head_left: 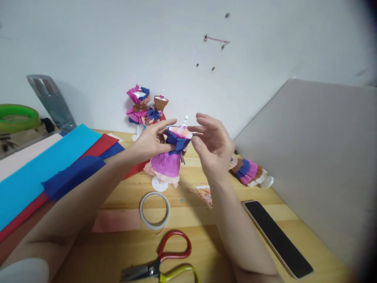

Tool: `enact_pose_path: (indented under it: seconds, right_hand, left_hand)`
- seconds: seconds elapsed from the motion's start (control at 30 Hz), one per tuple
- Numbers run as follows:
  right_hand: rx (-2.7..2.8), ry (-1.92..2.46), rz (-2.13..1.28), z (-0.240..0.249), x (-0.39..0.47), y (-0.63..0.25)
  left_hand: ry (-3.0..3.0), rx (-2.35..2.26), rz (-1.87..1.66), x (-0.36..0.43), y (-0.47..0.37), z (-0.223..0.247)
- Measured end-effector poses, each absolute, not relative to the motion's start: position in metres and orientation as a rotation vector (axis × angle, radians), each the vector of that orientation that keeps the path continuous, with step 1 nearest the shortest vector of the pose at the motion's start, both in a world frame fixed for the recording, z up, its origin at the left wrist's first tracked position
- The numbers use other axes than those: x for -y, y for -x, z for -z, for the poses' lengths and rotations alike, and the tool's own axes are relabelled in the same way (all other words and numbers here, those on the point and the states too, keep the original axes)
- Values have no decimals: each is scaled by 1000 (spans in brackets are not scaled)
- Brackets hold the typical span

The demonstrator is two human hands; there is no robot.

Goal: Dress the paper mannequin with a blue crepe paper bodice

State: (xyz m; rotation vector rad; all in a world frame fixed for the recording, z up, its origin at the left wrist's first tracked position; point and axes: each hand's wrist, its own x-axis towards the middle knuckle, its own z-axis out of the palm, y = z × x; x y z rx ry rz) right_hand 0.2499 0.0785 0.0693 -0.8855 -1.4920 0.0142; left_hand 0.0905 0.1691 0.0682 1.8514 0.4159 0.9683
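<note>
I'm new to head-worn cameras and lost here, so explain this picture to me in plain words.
There is no machine here: these are a person's two bare hands, seen by a camera on that person's head, looking forward and down. The left hand holds a miniature dress form in a blue bodice and a pinkish-purple skirt. The right hand is open beside it; whether it touches is unclear. On the wooden table lie a tape roll, scissors, a smartphone and, at left, colored paper sheets. Another dressed form lies on its side at right.
</note>
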Motion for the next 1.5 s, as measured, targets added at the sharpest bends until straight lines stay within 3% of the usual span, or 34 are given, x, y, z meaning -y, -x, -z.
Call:
enact_pose_path:
  seconds: [0.7,1.23,1.5]
  right_hand:
    - [1466,1018,-203,-56,-95,-235]
    - [1474,1042,-102,-57,-93,-234]
    - [1428,1048,-78,-53,-95,-234]
  left_hand:
    - [-1797,-384,-1029,-170,-97,-60]
    - [-2061,-529,-857,-163,-73,-89]
    - [-2020,-518,-1015,-164,-87,-75]
